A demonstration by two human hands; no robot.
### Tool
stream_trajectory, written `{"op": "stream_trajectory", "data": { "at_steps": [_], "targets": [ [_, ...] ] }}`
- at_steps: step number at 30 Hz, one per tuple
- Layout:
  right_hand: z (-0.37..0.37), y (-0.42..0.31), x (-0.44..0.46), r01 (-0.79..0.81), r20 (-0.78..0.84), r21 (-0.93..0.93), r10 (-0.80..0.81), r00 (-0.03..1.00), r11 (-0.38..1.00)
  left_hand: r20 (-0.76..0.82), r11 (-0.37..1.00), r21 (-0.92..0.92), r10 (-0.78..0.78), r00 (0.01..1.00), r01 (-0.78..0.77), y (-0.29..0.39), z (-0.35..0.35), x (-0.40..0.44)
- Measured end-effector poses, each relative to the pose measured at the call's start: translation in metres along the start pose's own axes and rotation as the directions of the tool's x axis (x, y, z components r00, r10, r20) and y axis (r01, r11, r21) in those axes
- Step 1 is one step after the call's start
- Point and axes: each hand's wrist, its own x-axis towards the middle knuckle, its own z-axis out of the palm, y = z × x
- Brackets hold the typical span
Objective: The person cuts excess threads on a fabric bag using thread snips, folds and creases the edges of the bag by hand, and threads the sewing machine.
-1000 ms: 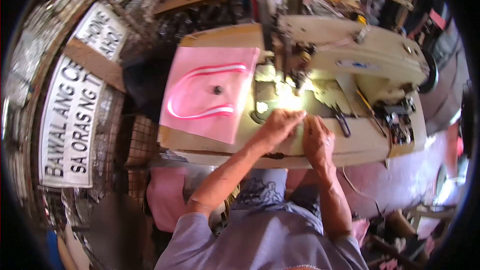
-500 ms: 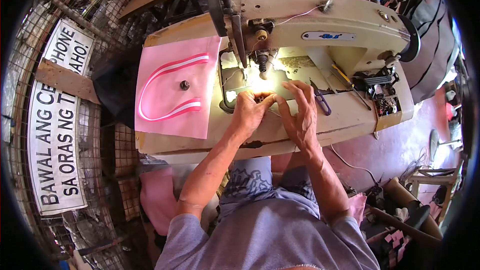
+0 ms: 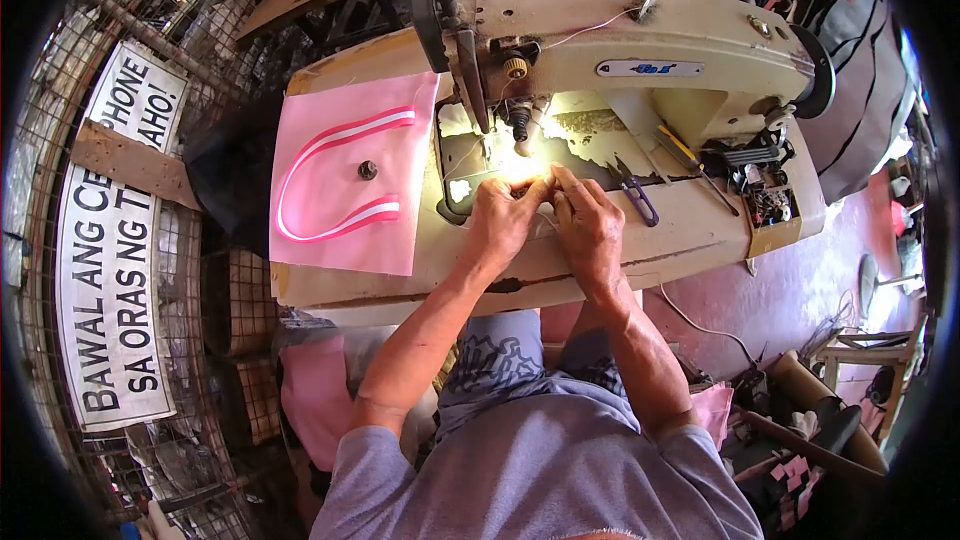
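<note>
My left hand (image 3: 502,215) is closed in a pinch in the bright lamp light, just in front of the needle area of the sewing machine (image 3: 570,30). A small dark piece shows at its fingertips, too glare-washed to name. Against it, my right hand (image 3: 588,225) is closed too, its fingertips meeting the left ones; what they pinch is hidden. Left of the hands lies a pink fabric panel (image 3: 330,160) with a curved pink-and-white striped strap (image 3: 300,165) on it. A small dark round metal piece (image 3: 367,170) rests on the panel inside the curve.
Right of my hands lie purple-handled thread snips (image 3: 640,202) and a yellow-handled screwdriver (image 3: 690,160). An open box of small metal parts (image 3: 768,205) sits at the machine bed's right end. A wire-mesh wall with a lettered sign (image 3: 110,290) stands at left.
My right hand has closed its raised, spread fingers and come in against the left hand. The left hand stays in nearly the same place. The view has shifted slightly.
</note>
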Motion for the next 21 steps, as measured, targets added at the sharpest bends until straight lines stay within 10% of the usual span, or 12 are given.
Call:
{"op": "stream_trajectory", "data": {
  "at_steps": [6,9,12,14,17,19,21],
  "targets": [
    [0.000,0.001,0.000,-0.133,-0.020,0.033,0.134,0.991,0.991,-0.067,0.894,0.228,0.409,0.910,-0.385,-0.007,0.006,0.001],
    [-0.002,-0.005,0.003,-0.197,-0.040,0.096,0.201,0.979,0.976,0.009,0.920,0.390,0.030,1.000,-0.031,0.003,-0.007,0.005],
    [-0.003,0.004,0.003,-0.120,-0.038,0.066,0.122,0.992,0.991,0.185,0.734,0.513,0.412,0.892,-0.445,-0.018,-0.024,0.021],
    [-0.006,0.002,0.007,-0.221,-0.023,0.104,0.225,0.974,0.970,0.321,0.365,0.591,0.711,0.625,-0.719,-0.034,-0.035,0.029],
    [-0.006,0.000,0.011,-0.327,0.020,0.139,0.328,0.944,0.935,0.297,0.459,0.412,0.749,0.592,-0.787,-0.055,-0.040,0.038],
    [-0.006,0.000,0.013,-0.338,0.041,0.145,0.336,0.941,0.930,0.246,0.925,0.066,0.347,0.905,-0.373,-0.019,-0.039,0.031],
    [-0.006,-0.002,0.017,-0.284,0.052,0.198,0.279,0.959,0.938,0.275,0.990,-0.128,0.091,0.957,-0.058,-0.008,-0.039,0.029]
  ]
}}
